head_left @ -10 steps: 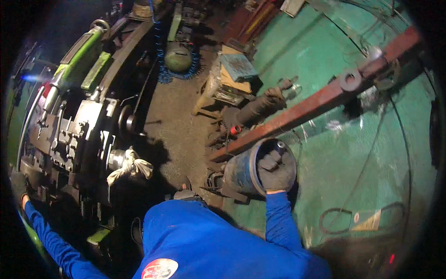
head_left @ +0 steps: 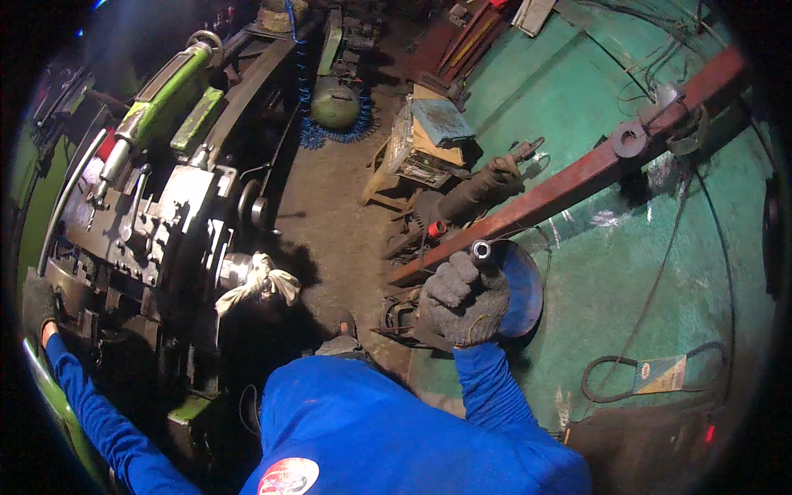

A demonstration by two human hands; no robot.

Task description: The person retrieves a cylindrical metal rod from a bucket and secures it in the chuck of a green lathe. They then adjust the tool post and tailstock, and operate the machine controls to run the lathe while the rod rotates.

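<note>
While the right hand (head_left: 464,299), in a grey knitted glove, is raised in front of the body, its fingers are curled around a small, shiny metal piece (head_left: 481,250) with a round, hollow end. The metal piece stands out at the upper right of the fist, its open end facing the viewer. Behind the right hand, and partly hidden by it, lies a blue bucket (head_left: 523,289) on its side, its inner wall visible to the right of the glove. The left hand (head_left: 38,312), in a dark glove, is at the far left edge, near the lower end of a green and grey machine (head_left: 165,210); its fingers are too dark to make out, so whether they grasp anything cannot be told. On the near side of the machine, a pale knotted cloth (head_left: 262,285) is wrapped about the end of a bright metal cylinder (head_left: 236,270). A red beam (head_left: 561,188) slants across the right half of the view, with a grey ring (head_left: 629,139) against it. Farther off stand a green tank (head_left: 335,105), with a coiled blue hose (head_left: 307,136) around it, and a wooden stand topped by a blue-grey slab (head_left: 441,121). At lower right, a black belt in a printed card sleeve (head_left: 660,374) rests against a green surface (head_left: 627,305). Blue clothing (head_left: 363,421) with a round badge (head_left: 289,477) fills the lower centre.
</note>
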